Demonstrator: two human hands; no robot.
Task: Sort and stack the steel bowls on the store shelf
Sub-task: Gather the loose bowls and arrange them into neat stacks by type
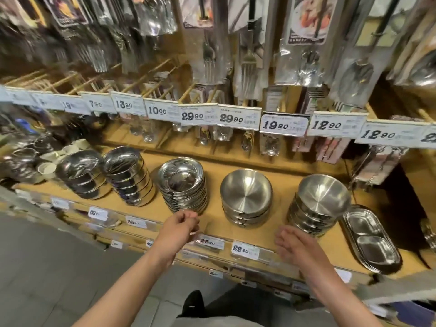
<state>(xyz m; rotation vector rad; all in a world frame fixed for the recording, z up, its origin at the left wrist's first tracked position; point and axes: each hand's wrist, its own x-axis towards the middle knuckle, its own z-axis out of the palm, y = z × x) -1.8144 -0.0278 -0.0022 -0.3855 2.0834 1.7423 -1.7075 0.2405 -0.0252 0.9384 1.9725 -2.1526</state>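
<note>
Wooden store shelf [212, 226] is carrying five stacks of steel bowls [246, 197] in a row, price tags along its edge. Left hand [181, 226] is hovering by the flat-rimmed stack [182, 185], fingers loosely curled, holding nothing; right hand [295, 241] is hanging relaxed and empty before the rightmost stack [318, 204].

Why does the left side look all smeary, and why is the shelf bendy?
Head view: the dark bowls at far left and hanging cutlery packs are motion-blurred; the wide lens curves the price-tag rail; the matte bowl stack looks sharp, and light glints off the shiny plate stack.
</note>
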